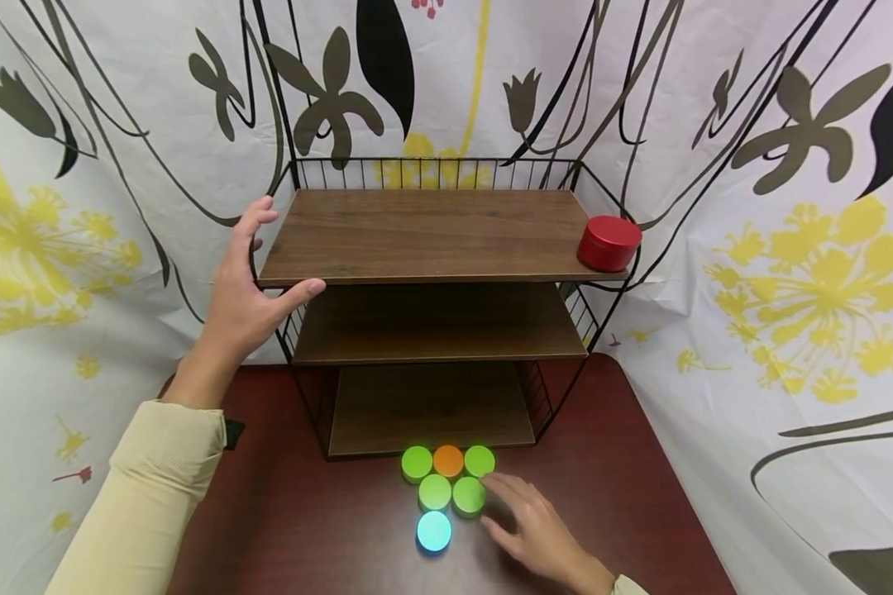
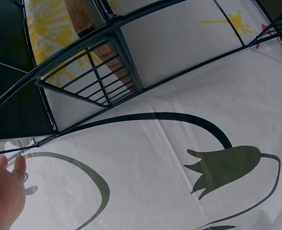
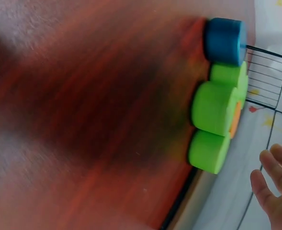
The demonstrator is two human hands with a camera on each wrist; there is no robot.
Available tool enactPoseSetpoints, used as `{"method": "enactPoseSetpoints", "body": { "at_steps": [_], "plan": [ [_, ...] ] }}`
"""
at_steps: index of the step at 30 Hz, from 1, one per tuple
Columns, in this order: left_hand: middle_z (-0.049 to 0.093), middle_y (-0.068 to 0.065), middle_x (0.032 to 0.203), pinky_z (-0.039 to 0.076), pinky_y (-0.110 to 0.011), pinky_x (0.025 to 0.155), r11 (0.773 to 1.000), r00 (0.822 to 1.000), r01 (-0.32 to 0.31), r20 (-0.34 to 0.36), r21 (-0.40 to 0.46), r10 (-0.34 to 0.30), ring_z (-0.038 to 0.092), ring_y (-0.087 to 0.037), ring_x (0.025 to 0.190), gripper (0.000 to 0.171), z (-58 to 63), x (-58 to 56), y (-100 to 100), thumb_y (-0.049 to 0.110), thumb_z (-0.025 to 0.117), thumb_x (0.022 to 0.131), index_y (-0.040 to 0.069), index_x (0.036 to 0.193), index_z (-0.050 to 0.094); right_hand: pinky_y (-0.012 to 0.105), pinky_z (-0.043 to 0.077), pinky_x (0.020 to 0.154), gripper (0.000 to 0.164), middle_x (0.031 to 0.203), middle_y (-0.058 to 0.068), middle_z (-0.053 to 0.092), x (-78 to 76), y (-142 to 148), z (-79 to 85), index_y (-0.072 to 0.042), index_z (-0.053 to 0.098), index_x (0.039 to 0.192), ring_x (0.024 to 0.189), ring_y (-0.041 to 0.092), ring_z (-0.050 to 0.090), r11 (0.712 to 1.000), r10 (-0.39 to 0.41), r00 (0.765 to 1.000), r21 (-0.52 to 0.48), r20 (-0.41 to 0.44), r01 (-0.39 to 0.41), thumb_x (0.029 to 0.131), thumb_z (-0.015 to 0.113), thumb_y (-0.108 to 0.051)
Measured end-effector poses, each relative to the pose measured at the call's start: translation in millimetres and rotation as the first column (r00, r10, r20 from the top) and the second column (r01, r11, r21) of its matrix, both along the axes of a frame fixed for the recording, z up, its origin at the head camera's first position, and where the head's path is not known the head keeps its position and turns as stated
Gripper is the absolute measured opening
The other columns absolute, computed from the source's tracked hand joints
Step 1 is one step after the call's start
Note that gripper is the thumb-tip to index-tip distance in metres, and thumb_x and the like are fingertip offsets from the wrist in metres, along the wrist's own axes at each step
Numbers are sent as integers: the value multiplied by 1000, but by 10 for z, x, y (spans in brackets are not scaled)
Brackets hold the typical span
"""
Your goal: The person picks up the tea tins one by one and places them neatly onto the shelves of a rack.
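My left hand (image 1: 247, 289) is beside the left edge of a three-tier shelf's top board (image 1: 424, 235), thumb spread from the fingers, nothing in its grasp. Part of that hand (image 2: 4, 194) shows at the corner of the left wrist view. Over the table, my right hand (image 1: 532, 529) has loosely extended fingers close to the right side of a cluster of short round blocks. Several are green, such as the near right green block (image 1: 469, 496); an orange block (image 1: 448, 461) sits between two at the back. A blue block (image 1: 434, 531) is nearest me.
On the top board's right front corner stands a red round tin (image 1: 610, 243). Black wire sides (image 1: 584, 318) frame the shelf, which rests on the dark red table (image 1: 290, 512). Flower-printed white cloth (image 1: 789, 165) hangs behind and on both sides.
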State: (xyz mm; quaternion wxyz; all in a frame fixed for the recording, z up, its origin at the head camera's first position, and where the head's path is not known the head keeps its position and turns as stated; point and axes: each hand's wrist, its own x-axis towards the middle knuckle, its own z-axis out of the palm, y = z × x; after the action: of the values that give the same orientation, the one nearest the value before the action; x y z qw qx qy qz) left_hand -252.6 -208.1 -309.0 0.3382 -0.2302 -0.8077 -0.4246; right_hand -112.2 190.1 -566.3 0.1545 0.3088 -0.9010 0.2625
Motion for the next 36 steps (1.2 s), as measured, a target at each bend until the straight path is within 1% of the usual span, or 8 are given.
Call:
{"method": "enactPoseSetpoints", "body": {
  "at_steps": [9,13,20,23,25,27,32,36],
  "plan": [
    [34,0,159,30,-41,112,1000,1000,6,1,12,-6,30,-12,144,87,25,-1,21,40,85,76,12,145,41,47,53,89,57,124,9,66,34,-3,-196,-7,65,127,114,22,62,1000,-22,999,-1,35,22,76,85,-22],
    [34,-1,159,29,-41,112,1000,1000,10,5,20,-10,30,-13,144,87,27,4,20,34,87,75,13,146,41,47,52,90,56,125,7,65,31,-32,-250,-8,66,126,115,21,61,999,-30,999,28,38,29,77,85,-26],
    [34,-5,159,29,-43,112,1000,1000,3,9,27,-3,30,-14,144,87,13,-9,15,32,87,75,9,145,42,57,50,89,57,130,7,62,1,-97,-341,-11,65,130,119,24,58,996,-55,997,78,51,51,79,84,-31],
    [34,-9,158,29,-45,112,999,1000,7,14,32,-8,29,-16,145,85,56,46,56,29,86,77,5,144,41,63,48,88,59,133,7,60,-12,-121,-380,-12,63,132,121,26,57,994,-67,995,96,69,60,81,82,-32],
    [33,-12,158,28,-47,112,999,1000,12,18,36,-12,29,-17,145,82,113,124,107,28,84,79,2,143,40,62,48,90,59,135,6,59,-25,-135,-402,-12,62,134,122,25,56,993,-72,994,103,83,63,82,81,-33],
    [33,-12,158,28,-47,112,999,1000,11,18,36,-11,29,-17,145,82,115,131,112,28,84,79,2,143,40,60,47,92,60,138,6,58,-37,-146,-424,-13,61,136,124,25,54,992,-75,993,108,93,65,83,79,-34],
    [34,-3,159,29,-45,113,1000,1000,4,11,30,-5,29,-14,145,87,6,7,21,38,86,76,10,145,41,57,47,95,60,141,5,56,-54,-158,-481,-13,60,138,125,25,54,992,-75,993,106,86,66,84,78,-34],
    [34,-1,159,29,-45,112,1000,1000,5,11,26,-5,29,-14,145,88,-6,-1,18,39,87,75,11,145,42,53,49,93,61,142,6,55,-52,-170,-524,-13,60,138,125,24,54,992,-82,994,107,77,73,84,79,-34]
  ]
}}
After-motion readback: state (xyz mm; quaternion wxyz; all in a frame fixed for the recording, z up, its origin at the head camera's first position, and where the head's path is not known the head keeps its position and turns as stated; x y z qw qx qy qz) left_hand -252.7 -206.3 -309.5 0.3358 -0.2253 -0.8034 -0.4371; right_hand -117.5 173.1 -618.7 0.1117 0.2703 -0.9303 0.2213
